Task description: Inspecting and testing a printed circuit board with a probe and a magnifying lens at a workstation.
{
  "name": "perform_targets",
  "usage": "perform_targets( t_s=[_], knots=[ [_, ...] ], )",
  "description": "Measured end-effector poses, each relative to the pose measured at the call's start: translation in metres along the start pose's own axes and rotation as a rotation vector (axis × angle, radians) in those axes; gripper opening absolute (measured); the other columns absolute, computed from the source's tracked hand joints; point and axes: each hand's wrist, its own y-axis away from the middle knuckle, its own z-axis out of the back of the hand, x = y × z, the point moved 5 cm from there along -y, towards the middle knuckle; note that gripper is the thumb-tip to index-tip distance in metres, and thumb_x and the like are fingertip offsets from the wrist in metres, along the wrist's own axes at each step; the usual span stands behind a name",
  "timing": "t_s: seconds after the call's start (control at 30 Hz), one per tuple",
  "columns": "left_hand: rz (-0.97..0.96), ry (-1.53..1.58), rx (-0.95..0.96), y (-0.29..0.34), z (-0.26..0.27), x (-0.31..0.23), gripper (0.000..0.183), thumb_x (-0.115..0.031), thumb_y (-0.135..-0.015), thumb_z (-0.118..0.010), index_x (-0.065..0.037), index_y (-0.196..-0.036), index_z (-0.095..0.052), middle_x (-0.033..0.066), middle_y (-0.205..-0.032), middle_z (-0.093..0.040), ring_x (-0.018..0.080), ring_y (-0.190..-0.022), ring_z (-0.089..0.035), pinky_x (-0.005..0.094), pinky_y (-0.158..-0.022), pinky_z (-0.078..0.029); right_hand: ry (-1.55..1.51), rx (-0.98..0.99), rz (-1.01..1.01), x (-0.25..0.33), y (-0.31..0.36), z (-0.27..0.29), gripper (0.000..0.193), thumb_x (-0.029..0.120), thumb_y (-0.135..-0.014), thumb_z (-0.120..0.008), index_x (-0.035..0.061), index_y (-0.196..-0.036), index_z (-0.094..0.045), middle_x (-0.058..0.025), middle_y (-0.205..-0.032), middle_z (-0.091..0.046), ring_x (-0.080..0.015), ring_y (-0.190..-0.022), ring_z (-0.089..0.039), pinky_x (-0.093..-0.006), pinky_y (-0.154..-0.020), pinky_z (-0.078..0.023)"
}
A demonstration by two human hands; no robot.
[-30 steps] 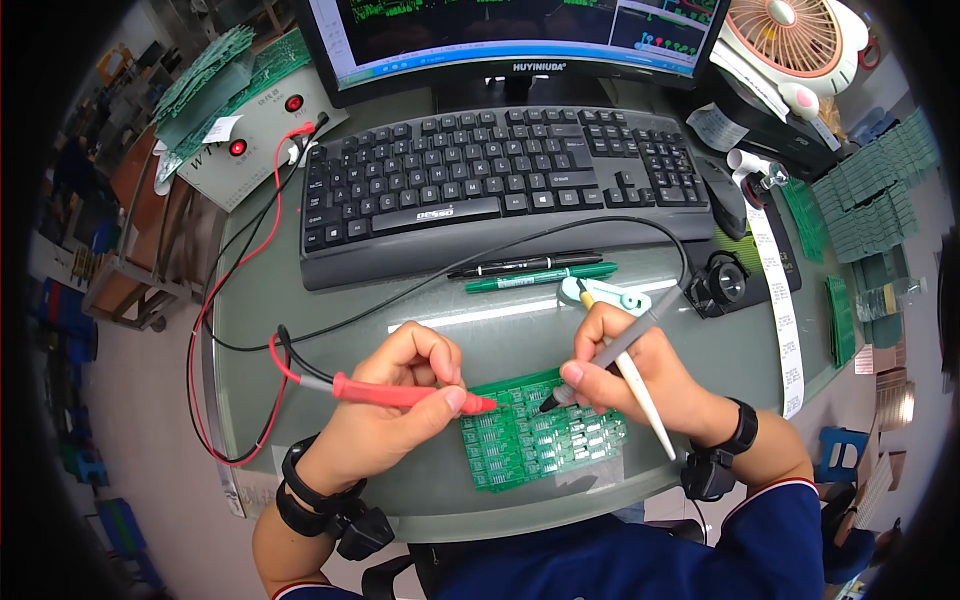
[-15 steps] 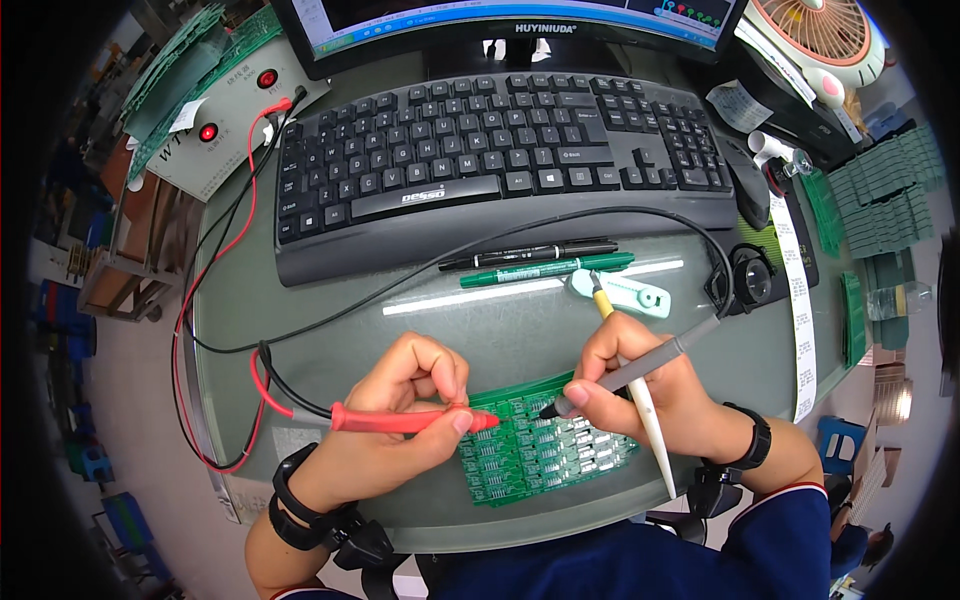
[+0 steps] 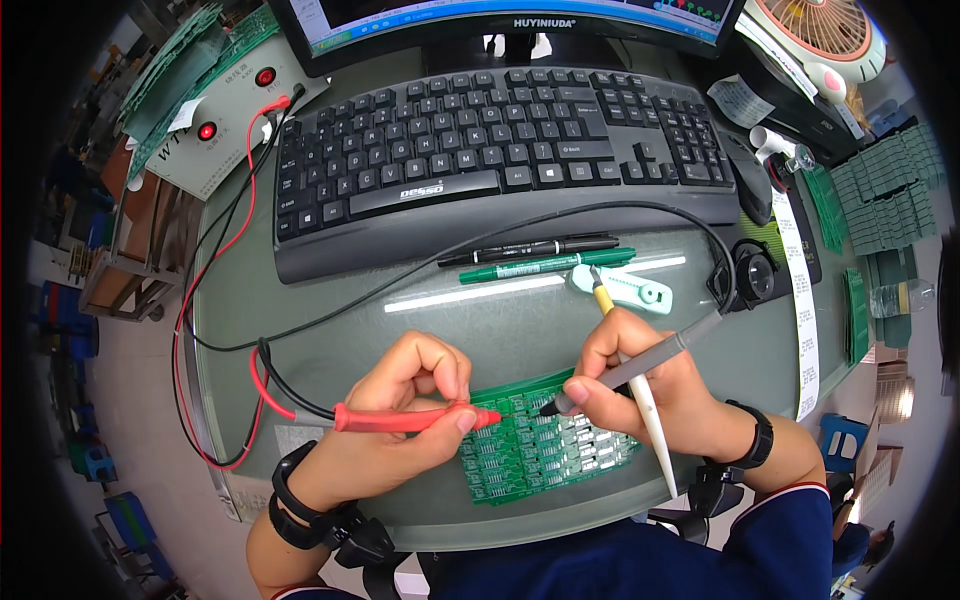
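A green circuit board panel (image 3: 510, 470) with rows of small parts lies near the table's front edge. My left hand (image 3: 415, 415) pinches a red test probe (image 3: 385, 419), its tip at the board's upper left part. In my right hand (image 3: 650, 385) is a black and grey test probe (image 3: 660, 352), its tip over the upper middle of the board. Whether either tip touches metal is too small to tell. That same hand also holds a white and yellow pen-like tool (image 3: 648, 425), crossing the probe and pointing down past the board's right side.
A black keyboard (image 3: 500, 165) stands behind my hands, below a monitor (image 3: 520, 30). Pens (image 3: 545, 265) and a pale green cutter (image 3: 630, 290) lie between. Probe cables run left to a grey box (image 3: 215, 120). A mouse (image 3: 748, 180) and paper strip (image 3: 798, 300) are at right.
Both hands keep nearly the same place. The red probe's tip has shifted very slightly right and up along the board; the black probe has hardly moved.
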Motion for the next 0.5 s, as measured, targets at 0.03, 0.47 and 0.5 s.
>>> perform_targets(
  t_s=[0.03,0.47,0.5],
  knots=[
    [0.0,0.0,0.0,0.0,-0.0001,0.0,0.025,0.0,-0.084,-0.062,-0.008,-0.095,-0.041,0.006,-0.095,-0.046,0.0095,-0.084,-0.05,0.0266,-0.078,-0.047,0.0,0.0,-0.001,-0.0001,-0.0001,-0.0001,0.018,0.011,-0.085,-0.068,0.0049,-0.08,-0.052,0.0015,-0.065,-0.05,-0.0045,-0.054,-0.045,-0.0222,-0.046,-0.034],
    [0.009,-0.054,-0.001,0.0005,-0.0038,-0.004,0.021,0.003,-0.087,-0.057,-0.006,-0.095,-0.039,0.0016,-0.093,-0.044,0.0044,-0.083,-0.047,0.0221,-0.075,-0.044,-0.005,-0.005,-0.015,-0.0017,0.0007,-0.002,0.02,0.015,-0.086,-0.071,0.0044,-0.083,-0.054,0.0015,-0.068,-0.053,-0.0041,-0.058,-0.048,-0.0214,-0.048,-0.037],
    [0.012,-0.051,-0.009,0.0005,-0.0041,-0.0046,0.021,0.003,-0.087,-0.057,-0.006,-0.095,-0.039,0.0015,-0.093,-0.044,0.0043,-0.083,-0.047,0.0219,-0.075,-0.044,0.0,-0.008,-0.001,-0.0015,0.0008,-0.002,0.02,0.015,-0.086,-0.071,0.0043,-0.083,-0.054,0.0014,-0.069,-0.053,-0.0043,-0.058,-0.049,-0.0215,-0.048,-0.038]
  ],
)
